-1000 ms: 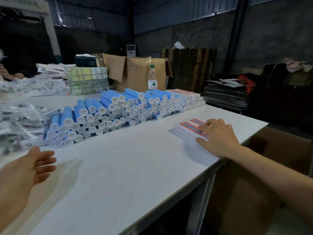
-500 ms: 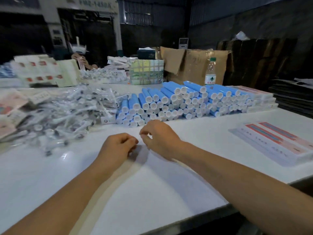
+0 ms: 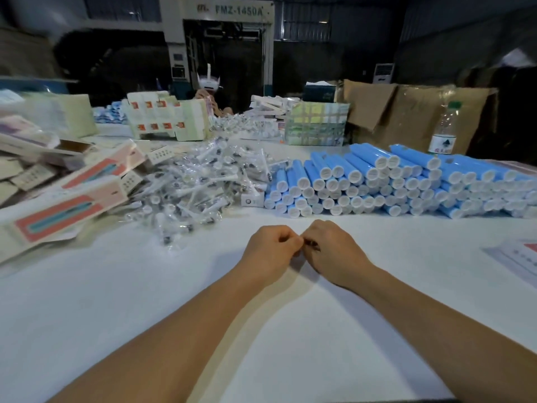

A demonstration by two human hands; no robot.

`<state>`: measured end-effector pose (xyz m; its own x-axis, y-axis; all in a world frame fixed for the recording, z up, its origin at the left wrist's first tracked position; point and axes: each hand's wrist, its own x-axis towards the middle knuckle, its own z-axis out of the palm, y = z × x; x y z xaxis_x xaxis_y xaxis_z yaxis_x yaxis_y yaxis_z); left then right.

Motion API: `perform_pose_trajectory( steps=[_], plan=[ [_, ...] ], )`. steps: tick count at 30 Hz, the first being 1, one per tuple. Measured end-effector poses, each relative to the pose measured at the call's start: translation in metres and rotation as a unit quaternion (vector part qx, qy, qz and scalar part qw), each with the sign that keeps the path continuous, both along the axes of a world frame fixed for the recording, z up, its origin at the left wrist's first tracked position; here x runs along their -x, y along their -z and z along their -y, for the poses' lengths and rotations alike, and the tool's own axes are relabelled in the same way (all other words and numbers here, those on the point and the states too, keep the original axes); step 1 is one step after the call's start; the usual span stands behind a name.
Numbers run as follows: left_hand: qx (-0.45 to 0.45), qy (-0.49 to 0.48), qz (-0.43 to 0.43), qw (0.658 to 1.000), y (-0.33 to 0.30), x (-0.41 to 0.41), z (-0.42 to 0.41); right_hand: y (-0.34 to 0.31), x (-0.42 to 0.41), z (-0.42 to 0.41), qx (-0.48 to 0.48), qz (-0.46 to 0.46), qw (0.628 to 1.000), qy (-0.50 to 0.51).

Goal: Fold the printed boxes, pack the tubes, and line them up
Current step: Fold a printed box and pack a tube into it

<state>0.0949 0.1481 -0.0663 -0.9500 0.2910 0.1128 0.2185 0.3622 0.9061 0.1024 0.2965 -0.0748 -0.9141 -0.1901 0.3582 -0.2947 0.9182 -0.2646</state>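
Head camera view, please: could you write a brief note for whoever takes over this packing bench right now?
Left hand: fingers curled, holding nothing visible, on the white table.
Right hand: the same, fingertips meeting the left's at centre.
Stacked blue tubes with white caps: behind the hands, to the right.
Flat printed boxes, red and teal: far left.
Clear-wrapped small parts: a heap between boxes and tubes.
Flat printed white box: right edge.
Done: no folded, packed box visible in front.
Left: fold boxes, pack tubes, line them up.

Blue tubes [image 3: 363, 170], white caps — white table [image 3: 145, 301]
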Motion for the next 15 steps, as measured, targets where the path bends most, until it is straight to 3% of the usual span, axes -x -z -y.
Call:
perform_pose_trajectory(
  steps=[4,10,12,15],
  plan=[
    [-0.011,0.027,0.027,0.999,-0.029,0.008,0.014,0.003,0.000,-0.006,0.000,-0.013,1.000,0.001],
    [0.105,-0.085,-0.090,0.987,-0.088,0.019,0.116,0.008,0.001,-0.012,-0.002,-0.016,1.000,0.013],
    [0.182,-0.160,-0.114,0.963,-0.089,0.020,0.171,0.008,0.003,-0.010,0.003,-0.011,1.000,0.010],
    [0.330,-0.292,-0.110,0.891,-0.080,0.020,0.251,0.009,0.006,-0.011,0.004,-0.013,1.000,0.018]
  ],
)
